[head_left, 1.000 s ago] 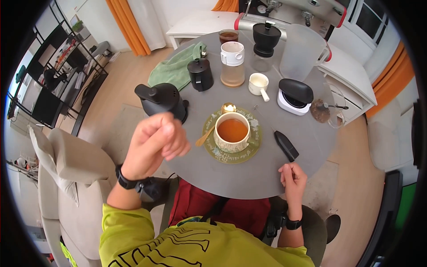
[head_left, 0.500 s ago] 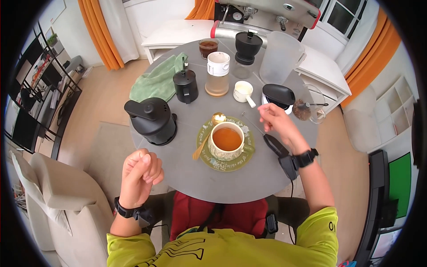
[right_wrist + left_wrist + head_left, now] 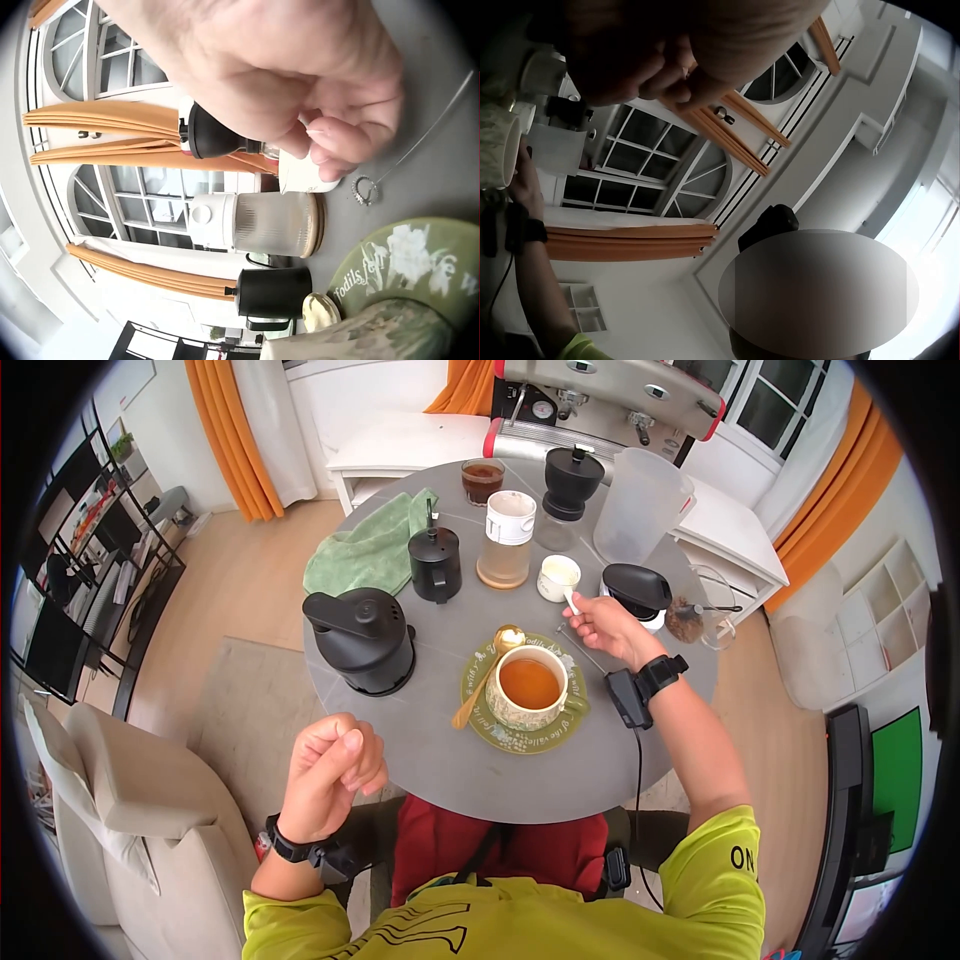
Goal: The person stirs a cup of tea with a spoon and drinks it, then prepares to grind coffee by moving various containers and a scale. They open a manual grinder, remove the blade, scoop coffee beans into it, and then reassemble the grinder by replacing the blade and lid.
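In the head view, my right hand (image 3: 615,630) pinches the handle of a small white cup (image 3: 556,572); the right wrist view shows thumb and fingers (image 3: 330,142) against the white cup (image 3: 306,174). My left hand (image 3: 335,765), loosely curled and holding nothing, hovers by the table's front edge; its fingers (image 3: 660,79) top the left wrist view. A patterned cup of amber liquid (image 3: 528,685) stands on a green saucer (image 3: 520,744), with a golden spoon (image 3: 468,705) beside it. Under my right hand lies a thin wire whisk with a coiled end (image 3: 365,190).
On the grey table (image 3: 420,760) stand a black kettle (image 3: 360,640), black pitcher (image 3: 434,565), glass-and-white container (image 3: 505,540), grinder (image 3: 572,485), clear jug (image 3: 640,505) and black-topped scale (image 3: 636,590). A green towel (image 3: 365,550) lies at the left, a brown drink (image 3: 482,482) behind.
My right hand has moved from the table's right front edge up to the small cup and taken hold of its handle. My left hand has drawn back from beside the kettle. The view has shifted.
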Demonstrator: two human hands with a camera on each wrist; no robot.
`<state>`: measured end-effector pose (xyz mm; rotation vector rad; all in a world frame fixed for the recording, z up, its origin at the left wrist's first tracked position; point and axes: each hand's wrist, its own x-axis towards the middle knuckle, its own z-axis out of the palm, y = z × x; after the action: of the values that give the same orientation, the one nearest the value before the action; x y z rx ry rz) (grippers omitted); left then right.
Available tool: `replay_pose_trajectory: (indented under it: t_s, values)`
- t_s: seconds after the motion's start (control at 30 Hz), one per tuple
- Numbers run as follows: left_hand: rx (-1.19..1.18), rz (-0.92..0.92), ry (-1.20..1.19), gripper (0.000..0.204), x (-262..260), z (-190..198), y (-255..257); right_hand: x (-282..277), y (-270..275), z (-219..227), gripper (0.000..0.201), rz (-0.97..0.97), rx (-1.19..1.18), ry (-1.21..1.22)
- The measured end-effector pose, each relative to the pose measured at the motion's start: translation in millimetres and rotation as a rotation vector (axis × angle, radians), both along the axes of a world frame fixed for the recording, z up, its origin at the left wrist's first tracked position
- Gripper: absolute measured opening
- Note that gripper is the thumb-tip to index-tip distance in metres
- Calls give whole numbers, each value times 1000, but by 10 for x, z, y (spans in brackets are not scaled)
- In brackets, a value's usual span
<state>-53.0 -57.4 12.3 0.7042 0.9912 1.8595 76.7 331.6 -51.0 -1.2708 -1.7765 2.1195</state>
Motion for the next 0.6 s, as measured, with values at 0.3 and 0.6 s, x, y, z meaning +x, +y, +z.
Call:
replay_pose_trajectory:
  t_s: [0.3,0.6]
  values:
    - [25,17,2,34,8,67,-30,106,-114,223,28,-115,-182,158]
    - [-15,42,-31,35,75,63,-118,110,-97,421,26,-106,-137,246]
